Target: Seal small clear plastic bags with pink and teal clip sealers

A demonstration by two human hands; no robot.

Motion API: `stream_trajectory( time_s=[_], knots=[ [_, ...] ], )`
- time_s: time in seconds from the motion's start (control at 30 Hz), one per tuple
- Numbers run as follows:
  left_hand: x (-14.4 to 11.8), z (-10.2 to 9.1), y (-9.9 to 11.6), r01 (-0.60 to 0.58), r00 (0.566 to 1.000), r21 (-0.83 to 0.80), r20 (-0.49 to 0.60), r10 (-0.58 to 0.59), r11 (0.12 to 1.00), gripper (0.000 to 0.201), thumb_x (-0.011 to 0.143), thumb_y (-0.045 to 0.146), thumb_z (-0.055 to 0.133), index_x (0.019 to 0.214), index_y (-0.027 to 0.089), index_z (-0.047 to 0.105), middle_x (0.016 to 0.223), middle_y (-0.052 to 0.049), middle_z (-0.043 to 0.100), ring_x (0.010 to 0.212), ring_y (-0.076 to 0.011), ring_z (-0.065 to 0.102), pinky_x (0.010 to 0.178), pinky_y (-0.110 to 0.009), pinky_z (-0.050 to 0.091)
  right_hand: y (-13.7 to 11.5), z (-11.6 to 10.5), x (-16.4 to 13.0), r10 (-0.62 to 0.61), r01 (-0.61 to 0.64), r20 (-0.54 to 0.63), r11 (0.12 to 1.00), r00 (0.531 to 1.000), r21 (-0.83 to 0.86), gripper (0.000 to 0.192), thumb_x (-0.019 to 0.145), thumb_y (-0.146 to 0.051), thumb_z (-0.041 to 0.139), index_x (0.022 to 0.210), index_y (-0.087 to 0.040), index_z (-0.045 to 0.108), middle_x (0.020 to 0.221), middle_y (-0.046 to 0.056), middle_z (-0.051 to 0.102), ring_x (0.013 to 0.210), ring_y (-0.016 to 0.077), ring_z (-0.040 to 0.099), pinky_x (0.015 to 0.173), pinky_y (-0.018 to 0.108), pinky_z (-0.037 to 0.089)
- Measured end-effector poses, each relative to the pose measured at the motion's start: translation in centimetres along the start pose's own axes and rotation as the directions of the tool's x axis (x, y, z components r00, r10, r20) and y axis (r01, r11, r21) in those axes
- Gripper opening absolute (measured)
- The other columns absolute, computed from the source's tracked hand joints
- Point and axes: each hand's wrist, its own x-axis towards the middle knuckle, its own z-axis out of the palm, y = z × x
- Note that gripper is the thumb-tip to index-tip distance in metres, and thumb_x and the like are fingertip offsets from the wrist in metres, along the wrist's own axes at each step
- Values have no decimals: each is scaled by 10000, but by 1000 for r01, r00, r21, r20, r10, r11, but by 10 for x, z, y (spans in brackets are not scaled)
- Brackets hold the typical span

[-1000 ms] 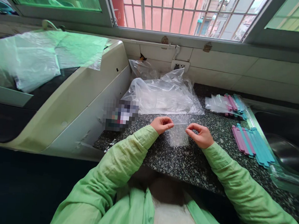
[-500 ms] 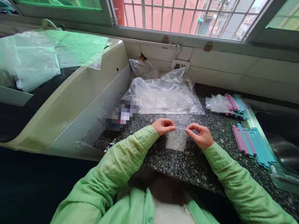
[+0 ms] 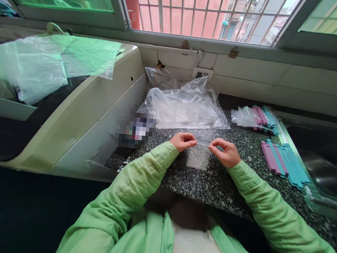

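Note:
A small clear plastic bag (image 3: 198, 158) hangs over the speckled counter, stretched by its top edge between my two hands. My left hand (image 3: 184, 142) pinches the left corner of that edge between thumb and forefinger. The right corner sits in the pinch of my right hand (image 3: 226, 152), whose thumb and forefinger form a loop. Behind my hands lies a large clear plastic bag (image 3: 184, 108) that looks filled with more clear bags. Pink and teal flat strips (image 3: 285, 162) lie fanned out to the right of my right hand.
Further back right, small clear bags (image 3: 243, 116) lie beside another bundle of pink and teal strips (image 3: 268, 118). A metal sink (image 3: 326, 172) borders the counter (image 3: 210, 189) on the right. A pale machine (image 3: 106, 93) stands at left; a blurred-out object (image 3: 138, 131) lies beside it.
Almost nothing differs. Both hands keep their pinch on the small bag's top edge, and the whole view has shifted very slightly.

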Motion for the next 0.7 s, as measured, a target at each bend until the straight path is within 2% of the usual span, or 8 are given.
stream_trajectory(
  time_s=[0.43,0.7],
  knots=[
    [1,0,-1,12,1000,4,7,-12,1000,412,458,459,718,558,102,537,485,46,464,477,-38,374,489,-198,277,1,0,0,26,-26,8,1000,1000,-1,173,717,-338,530,657,-180,568,636,18,593,625,135,545,634,261,438],
    [0,1,-2,17,1000,17,9,-17,1000,390,474,429,715,577,96,541,512,36,480,501,-43,394,503,-196,294,0,2,0,-33,33,-1,999,999,-22,148,722,-309,533,643,-186,561,633,15,595,618,132,543,635,261,443]
  ],
)
